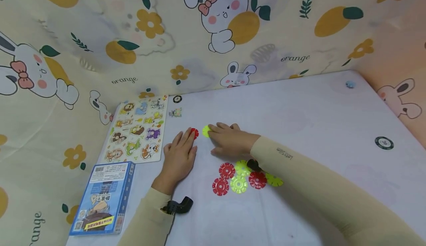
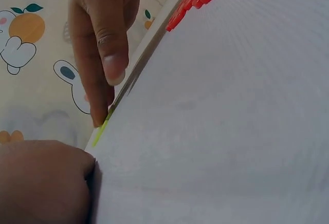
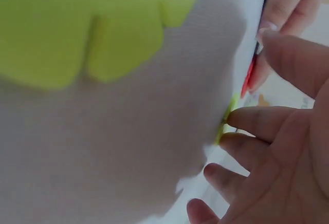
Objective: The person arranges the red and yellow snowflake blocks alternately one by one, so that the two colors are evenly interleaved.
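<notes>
Touching discs [image 1: 206,132], animal board [image 1: 139,139] nearby, blue box [image 1: 102,192]

My left hand [image 1: 179,160] touches one red notched disc [image 1: 196,133], lying flat; at its three o'clock, near but apart, my right hand [image 1: 232,139] touches one yellow-green disc [image 1: 205,131].

Eight notched discs are visible: four red discs [image 1: 220,186], three at lower centre and one at centre, and four yellow-green discs [image 1: 238,184], split likewise. There are two round black-and-white chips [image 1: 384,143], one animal-picture board [image 1: 144,139], one blue box [image 1: 100,198], one small multicoloured piece [image 1: 175,112] and one small blue piece [image 1: 350,84].
</notes>
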A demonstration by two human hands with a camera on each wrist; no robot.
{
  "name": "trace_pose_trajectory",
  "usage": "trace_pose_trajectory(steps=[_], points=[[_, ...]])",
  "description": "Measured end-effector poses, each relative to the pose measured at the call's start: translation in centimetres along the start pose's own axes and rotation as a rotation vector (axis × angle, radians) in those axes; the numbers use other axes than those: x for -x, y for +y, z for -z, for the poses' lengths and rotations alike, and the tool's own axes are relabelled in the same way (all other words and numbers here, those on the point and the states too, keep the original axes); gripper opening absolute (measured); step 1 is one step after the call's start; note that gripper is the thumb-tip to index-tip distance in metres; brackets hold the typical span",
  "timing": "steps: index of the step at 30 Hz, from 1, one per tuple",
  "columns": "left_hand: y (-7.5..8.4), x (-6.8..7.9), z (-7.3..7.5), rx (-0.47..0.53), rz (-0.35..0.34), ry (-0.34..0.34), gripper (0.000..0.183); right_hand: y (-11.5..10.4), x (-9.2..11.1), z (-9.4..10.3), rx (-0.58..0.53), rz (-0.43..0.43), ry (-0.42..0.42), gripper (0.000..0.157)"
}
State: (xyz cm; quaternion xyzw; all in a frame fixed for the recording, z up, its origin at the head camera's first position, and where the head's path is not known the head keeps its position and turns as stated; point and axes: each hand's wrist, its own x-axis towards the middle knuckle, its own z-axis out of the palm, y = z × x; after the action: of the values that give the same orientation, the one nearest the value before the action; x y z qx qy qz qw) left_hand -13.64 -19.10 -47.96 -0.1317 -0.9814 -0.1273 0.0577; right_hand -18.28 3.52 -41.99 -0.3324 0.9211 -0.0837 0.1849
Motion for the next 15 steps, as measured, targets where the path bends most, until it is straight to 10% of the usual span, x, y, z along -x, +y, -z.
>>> trace_pose_trajectory(steps=[15], points=[[-0.28, -0.18, 0.33, 0.050, -0.037, -0.016, 0.055, -0.98, -0.68, 0.01, -0.041, -0.033, -0.059, 0.091]])
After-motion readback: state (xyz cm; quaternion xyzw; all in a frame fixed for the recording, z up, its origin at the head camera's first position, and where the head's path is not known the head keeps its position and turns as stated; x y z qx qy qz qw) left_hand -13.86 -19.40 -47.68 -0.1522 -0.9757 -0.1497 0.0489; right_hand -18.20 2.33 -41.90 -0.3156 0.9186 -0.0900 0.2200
